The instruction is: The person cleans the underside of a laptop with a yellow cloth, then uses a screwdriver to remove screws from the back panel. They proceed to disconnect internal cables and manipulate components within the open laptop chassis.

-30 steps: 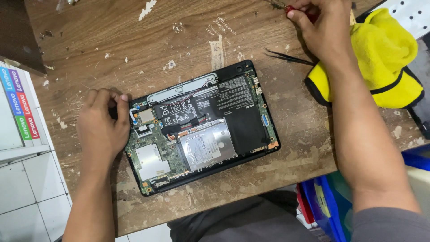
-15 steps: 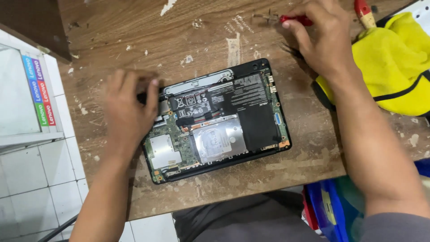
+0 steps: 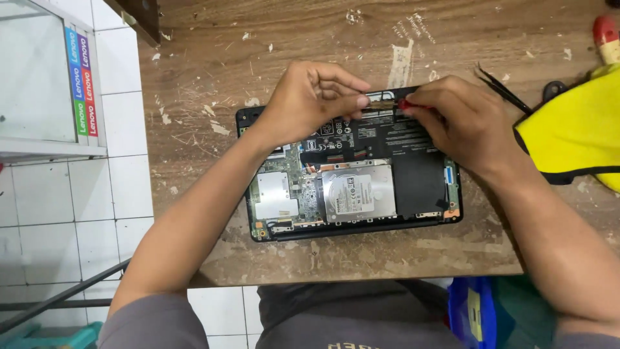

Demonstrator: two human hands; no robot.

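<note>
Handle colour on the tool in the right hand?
Red, pinched in the right hand; head view.

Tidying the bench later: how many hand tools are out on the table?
3 in view: a red-handled screwdriver in the right hand over the laptop, black tweezers right of it, another red-handled tool at the top right. The yellow cloth may hide more.

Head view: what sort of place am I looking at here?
Probably a small electronics repair bench. An opened laptop with its boards and drive bare lies on a scuffed wooden table, both hands at its far edge, the right hand with a red-handled tool. Black tweezers lie nearby.
</note>
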